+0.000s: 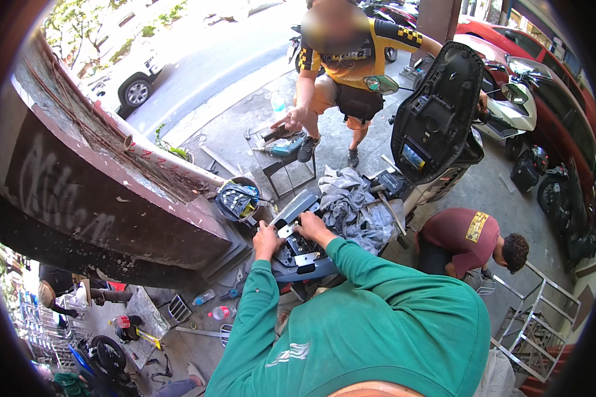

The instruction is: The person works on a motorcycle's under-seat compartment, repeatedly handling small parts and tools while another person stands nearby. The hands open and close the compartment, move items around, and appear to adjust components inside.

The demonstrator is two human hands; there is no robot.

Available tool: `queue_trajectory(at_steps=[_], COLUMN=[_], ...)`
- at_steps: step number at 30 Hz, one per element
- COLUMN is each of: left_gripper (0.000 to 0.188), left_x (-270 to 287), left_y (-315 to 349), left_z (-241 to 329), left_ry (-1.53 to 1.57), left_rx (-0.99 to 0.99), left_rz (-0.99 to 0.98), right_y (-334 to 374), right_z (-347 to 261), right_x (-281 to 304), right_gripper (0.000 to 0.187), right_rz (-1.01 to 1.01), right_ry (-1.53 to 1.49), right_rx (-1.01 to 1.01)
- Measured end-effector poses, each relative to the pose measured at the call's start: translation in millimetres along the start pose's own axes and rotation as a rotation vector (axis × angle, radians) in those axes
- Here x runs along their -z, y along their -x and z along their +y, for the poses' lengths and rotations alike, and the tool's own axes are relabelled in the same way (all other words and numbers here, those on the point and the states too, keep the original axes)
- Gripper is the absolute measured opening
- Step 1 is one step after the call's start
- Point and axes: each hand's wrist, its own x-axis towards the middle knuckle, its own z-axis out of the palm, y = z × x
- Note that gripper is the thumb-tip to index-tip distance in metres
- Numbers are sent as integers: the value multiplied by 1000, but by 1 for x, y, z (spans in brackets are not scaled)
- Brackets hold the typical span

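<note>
Both my hands are at the rear of a motorcycle, over a silvery metal bracket (285, 231) that sits between dark grey body panels (297, 208). My left hand (266, 241) is closed at the bracket's left side, its fingers curled round the edge. Opposite it, my right hand (313, 227) is closed too, fingertips pressed together near the panel; what they pinch is too small to make out. Dark parts and a shiny plate (305, 259) show just below the hands. A crumpled grey cloth (344, 202) lies right of my right hand.
The raised black seat (437, 112) stands beyond the cloth, beside a person in a yellow shirt (351, 59). Another person in maroon (460, 239) bends at right, near a metal rack (536, 311). A tub of tools (238, 198), a wall (99, 192) and bottles (222, 312) lie left.
</note>
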Motion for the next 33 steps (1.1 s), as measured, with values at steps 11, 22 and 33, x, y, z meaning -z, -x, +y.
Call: queue_trajectory(at_steps=[11,22,33], left_gripper=[52,54,54], left_x=[-2,-6,-13], left_y=[-3,-5,-9], left_z=[-2,-5,-10], left_ry=[8,-7,-38], left_rx=[-4,-9,-33], left_rz=[0,-6,22], right_y=[2,1,-1], right_z=[0,-6,-6], right_x=[-1,6,4], right_gripper=[45,33,26], right_rz=[40,-104,-105], right_ry=[-47,56,7], right_rx=[21,-24,-29])
